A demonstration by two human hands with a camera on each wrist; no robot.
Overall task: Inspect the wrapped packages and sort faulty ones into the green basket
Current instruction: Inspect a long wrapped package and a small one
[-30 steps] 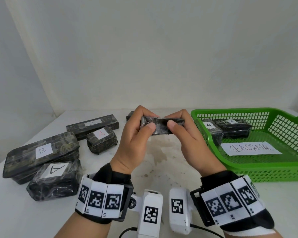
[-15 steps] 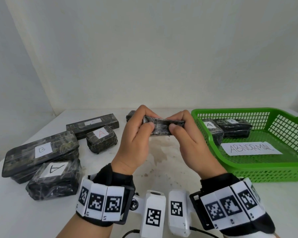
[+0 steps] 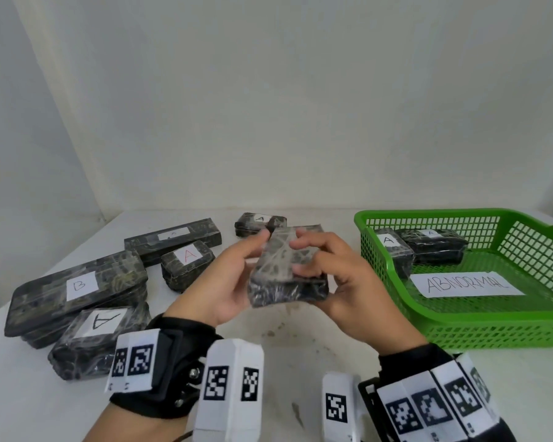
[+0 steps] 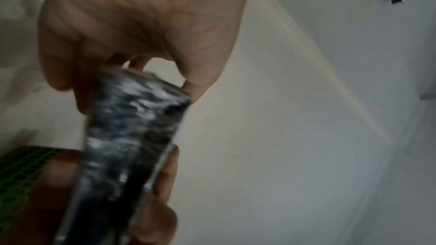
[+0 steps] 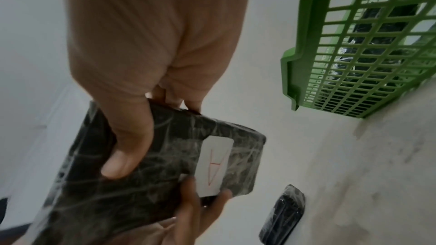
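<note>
**Two hands on one package; inspection under way, verdict pending**

Two packages already lie in the far-left part of the green basket [image 3: 460, 327], which stands on the right of the white table [image 3: 300, 355] with a paper sheet reading ABNORMAL [image 3: 466, 284] on its floor. On the left of the table sit five more wrapped packages: a long one marked B [image 3: 77, 287], a long dark one [image 3: 173, 236] behind it, two small ones marked A, and another A farther back at centre.

The package under examination [image 3: 288, 272] is held above the table centre, just left of the basket and clear of it. The left hand [image 3: 217, 288] curls round its left edge; the right hand [image 3: 348, 291] grips its right side, thumb pressed on the face, fingers wrapped behind. The right wrist view shows a white label with a red A [image 5: 214, 165] on the face turned away from the head camera.

Judgement: the step in hand is inspection by turning. No tear or gap in the film can be made out; the left wrist view is too blurred to help. The next move calls for a finding. If faulty, carry it right over the basket's rim and lower it beside the two already there; if sound, return it to the table.
</note>
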